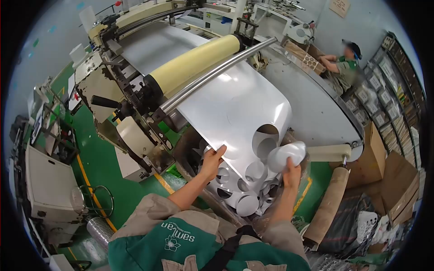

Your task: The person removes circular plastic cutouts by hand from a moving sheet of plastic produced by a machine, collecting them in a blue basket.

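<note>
A yellow roller (194,63) is mounted at upper centre, cardboard boxes (398,180) are stacked at the right edge, and a person (346,67) is positioned upper right.

The sheet (235,108) is smooth, glossy white, like the disc (287,153). Far left, the roller (194,63) looks matt yellow, the bar (217,74) polished metal. Near right, the tube (330,203) is rough brown cardboard.

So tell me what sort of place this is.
Most likely a factory floor: a large machine with a yellow roller carries a white sheet punched with round holes, the left hand holding its edge, the right hand a white cut-out; green painted floor, cardboard boxes.
</note>
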The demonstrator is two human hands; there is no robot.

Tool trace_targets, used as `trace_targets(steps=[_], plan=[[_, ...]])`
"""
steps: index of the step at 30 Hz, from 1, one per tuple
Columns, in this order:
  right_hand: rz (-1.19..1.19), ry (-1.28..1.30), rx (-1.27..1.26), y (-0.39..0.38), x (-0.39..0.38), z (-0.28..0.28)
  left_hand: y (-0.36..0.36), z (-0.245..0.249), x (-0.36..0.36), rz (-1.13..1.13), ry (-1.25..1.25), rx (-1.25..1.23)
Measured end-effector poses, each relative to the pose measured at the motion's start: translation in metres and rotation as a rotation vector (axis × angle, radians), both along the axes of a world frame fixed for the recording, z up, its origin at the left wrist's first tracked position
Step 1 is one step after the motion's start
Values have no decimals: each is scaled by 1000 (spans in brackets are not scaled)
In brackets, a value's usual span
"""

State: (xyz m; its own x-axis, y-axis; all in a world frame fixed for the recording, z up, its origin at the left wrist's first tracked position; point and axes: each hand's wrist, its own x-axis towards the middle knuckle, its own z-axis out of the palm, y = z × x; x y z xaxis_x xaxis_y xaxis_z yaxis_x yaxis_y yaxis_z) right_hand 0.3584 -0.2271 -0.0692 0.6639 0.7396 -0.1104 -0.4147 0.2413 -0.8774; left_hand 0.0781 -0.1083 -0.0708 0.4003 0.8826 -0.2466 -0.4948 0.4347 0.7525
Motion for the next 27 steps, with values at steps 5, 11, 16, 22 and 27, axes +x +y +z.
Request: trace_targets(steps=[5, 11, 16, 22, 27], plan=[[-282, 357, 135, -64, 45, -49, -19, -7, 22, -90, 206, 17], [-67, -190, -643, -152, 31, -61, -23, -54, 19, 41, 206, -34], [10, -586, -531, -140, -3, -16, -20, -63, 6, -131, 266, -17], [396, -478, -391, -11, -64, -8, -30, -30, 11, -339, 108, -28], [558, -237, -322, -14, -71, -9, -30, -56, 4, -384, 235, 4]])
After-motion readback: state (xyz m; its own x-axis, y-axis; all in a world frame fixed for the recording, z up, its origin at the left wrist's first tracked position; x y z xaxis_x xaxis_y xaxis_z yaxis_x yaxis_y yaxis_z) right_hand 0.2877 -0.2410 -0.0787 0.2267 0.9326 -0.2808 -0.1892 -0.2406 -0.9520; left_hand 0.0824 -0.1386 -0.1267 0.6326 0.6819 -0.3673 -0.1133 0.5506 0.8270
